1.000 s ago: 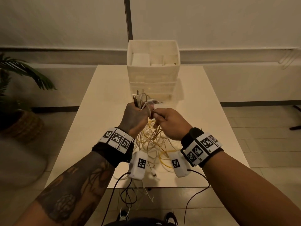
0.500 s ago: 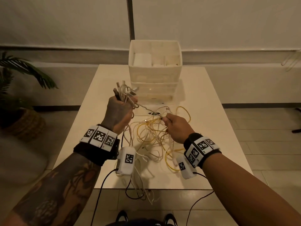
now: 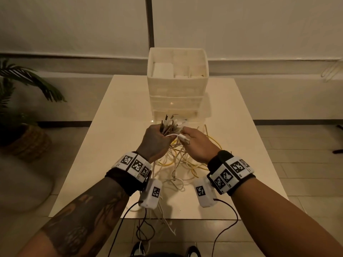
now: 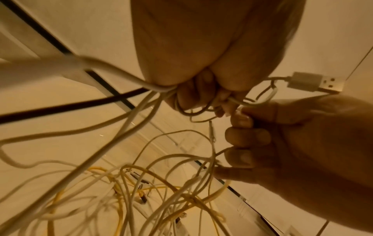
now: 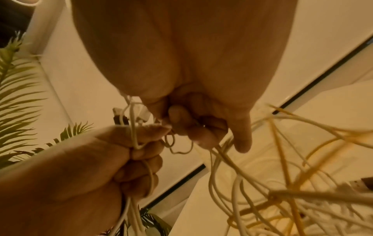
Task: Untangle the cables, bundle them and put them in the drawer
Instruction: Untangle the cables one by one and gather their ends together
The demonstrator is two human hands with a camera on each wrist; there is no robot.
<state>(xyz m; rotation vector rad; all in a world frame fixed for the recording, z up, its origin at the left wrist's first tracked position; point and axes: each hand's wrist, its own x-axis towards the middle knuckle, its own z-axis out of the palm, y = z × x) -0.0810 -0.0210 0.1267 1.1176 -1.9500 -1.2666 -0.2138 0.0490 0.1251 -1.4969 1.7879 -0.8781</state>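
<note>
So from the head cam, the left hand (image 3: 155, 139) is fisted around a fat bunch of cable ends (image 3: 169, 125), plugs poking up out of the top of the fist like a bouquet, and the right hand (image 3: 198, 143) sits right against it with its fingers curled on thin strands, a white USB plug (image 3: 184, 139) lying across its knuckles. Below both hands the rest of the cables (image 3: 178, 164), thin, round, some glossy yellow and some off-white, hang down in a loose messy tangle onto the smooth cream table (image 3: 241, 145), with a few trailing off the near edge. Behind them stands a white plastic drawer unit (image 3: 177, 101), boxy with clear-ish drawer fronts that look closed, and an open tray on top holding white blocks. A potted plant (image 3: 22, 112) in a woven basket stands on the floor off to the left. Left wrist cam: left hand (image 4: 197, 47) seen from the heel of the palm, fingers wrapped tight round the strands, the right hand (image 4: 292, 143) coming in from the side with curled fingers pinching a thin cord, flat metal USB plug (image 4: 315, 83) just above it. Right wrist cam: the right hand (image 5: 191, 63) is pinching fine wires at its fingertips, one finger sticking out straighter, and the left hand (image 5: 80, 167) is clenched round white cords that run down through the fist, yellow loops blurry off to the right.
</note>
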